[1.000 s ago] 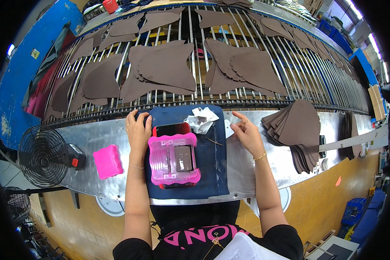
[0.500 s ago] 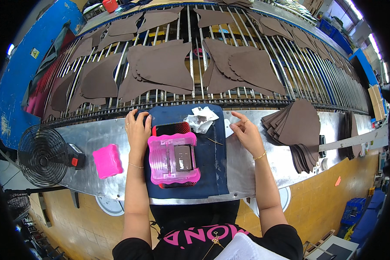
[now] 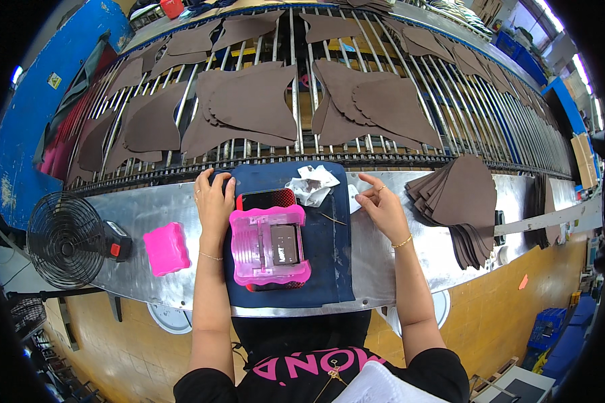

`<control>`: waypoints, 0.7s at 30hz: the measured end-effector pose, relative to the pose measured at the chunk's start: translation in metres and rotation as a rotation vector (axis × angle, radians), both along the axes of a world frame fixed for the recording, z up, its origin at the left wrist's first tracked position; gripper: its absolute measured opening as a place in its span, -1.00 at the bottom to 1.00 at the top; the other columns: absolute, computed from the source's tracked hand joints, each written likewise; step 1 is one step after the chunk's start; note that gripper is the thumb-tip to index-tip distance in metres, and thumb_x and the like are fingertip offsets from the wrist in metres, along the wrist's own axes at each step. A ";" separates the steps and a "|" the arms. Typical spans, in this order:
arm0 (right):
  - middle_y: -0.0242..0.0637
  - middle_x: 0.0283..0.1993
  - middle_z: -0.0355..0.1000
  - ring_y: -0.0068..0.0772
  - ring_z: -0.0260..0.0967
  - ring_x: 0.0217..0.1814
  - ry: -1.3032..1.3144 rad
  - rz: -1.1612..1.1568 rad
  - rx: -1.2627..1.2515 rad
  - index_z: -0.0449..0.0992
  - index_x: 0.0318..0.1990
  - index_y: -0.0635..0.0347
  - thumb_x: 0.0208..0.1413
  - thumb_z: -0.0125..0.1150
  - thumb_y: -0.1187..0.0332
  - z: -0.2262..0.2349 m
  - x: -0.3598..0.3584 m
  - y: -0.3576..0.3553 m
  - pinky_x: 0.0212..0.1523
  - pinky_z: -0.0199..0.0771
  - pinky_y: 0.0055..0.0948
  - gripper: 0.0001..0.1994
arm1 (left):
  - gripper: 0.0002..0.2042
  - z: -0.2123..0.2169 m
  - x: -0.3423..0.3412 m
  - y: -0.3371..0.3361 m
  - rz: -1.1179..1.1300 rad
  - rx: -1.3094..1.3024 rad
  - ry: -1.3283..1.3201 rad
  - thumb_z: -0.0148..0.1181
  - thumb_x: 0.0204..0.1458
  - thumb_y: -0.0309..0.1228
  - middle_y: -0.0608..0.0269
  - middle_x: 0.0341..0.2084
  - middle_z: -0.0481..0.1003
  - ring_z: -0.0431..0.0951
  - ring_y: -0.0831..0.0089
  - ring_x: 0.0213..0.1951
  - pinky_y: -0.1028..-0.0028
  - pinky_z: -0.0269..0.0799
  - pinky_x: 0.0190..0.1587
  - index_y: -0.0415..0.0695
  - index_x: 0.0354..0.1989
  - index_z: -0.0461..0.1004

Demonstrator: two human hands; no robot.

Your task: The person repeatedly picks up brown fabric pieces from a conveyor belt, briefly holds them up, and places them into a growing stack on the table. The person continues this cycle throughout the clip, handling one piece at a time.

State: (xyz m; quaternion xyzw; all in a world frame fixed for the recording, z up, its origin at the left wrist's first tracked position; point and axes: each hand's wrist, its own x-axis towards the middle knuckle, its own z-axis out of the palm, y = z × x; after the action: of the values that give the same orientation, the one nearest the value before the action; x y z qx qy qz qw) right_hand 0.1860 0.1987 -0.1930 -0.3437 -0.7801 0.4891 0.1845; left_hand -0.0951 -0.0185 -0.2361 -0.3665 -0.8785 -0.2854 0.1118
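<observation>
The fingers (image 3: 216, 185) of the left hand (image 3: 214, 205) lie curled loosely over the far left corner of the dark blue cloth mat (image 3: 329, 248), gripping nothing, and they rest in the same spot as a second ago. Further left, the small black wire-caged fan (image 3: 66, 238) and the bright pink rectangular plastic box (image 3: 166, 248) sit on the long metal surface (image 3: 141, 208), apart from the hand and unmoved. Just right of the left hand, the pink translucent plastic device with a dark window (image 3: 269, 245) lies on the mat over a red-edged black flat thing (image 3: 265, 199), touching the hand's side, its place unchanged. Beyond it lies a crumpled white paper scrap (image 3: 312, 185). The right hand (image 3: 382, 208) hovers at the mat's right edge, thumb and forefinger pinched near a small pale piece (image 3: 353, 199); whether they actually grip it cannot be told, and its pose has barely shifted. To its right, the fanned stack of brown leather cut pieces (image 3: 460, 201) stays untouched, while the brown pieces on the barred conveyor rack (image 3: 296, 144) behind have drifted slightly. So the hands appear paused rather than mid-action.
</observation>
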 end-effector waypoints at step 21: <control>-0.23 -0.34 0.56 -0.49 0.47 -0.42 -0.018 0.000 0.017 0.39 0.14 0.14 0.09 0.21 0.42 -0.001 -0.001 -0.001 -0.35 0.44 -0.51 -0.58 | -0.82 -0.001 0.000 0.001 -0.007 0.001 -0.010 0.18 0.05 -0.29 0.00 0.00 0.34 0.28 0.03 0.11 0.12 0.19 0.13 -0.08 -0.23 0.53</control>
State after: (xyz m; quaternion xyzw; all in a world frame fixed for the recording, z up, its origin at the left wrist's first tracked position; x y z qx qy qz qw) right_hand 0.1850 0.1979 -0.1937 -0.3464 -0.7858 0.4795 0.1806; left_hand -0.0954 -0.0177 -0.2375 -0.3682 -0.8776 -0.2878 0.1067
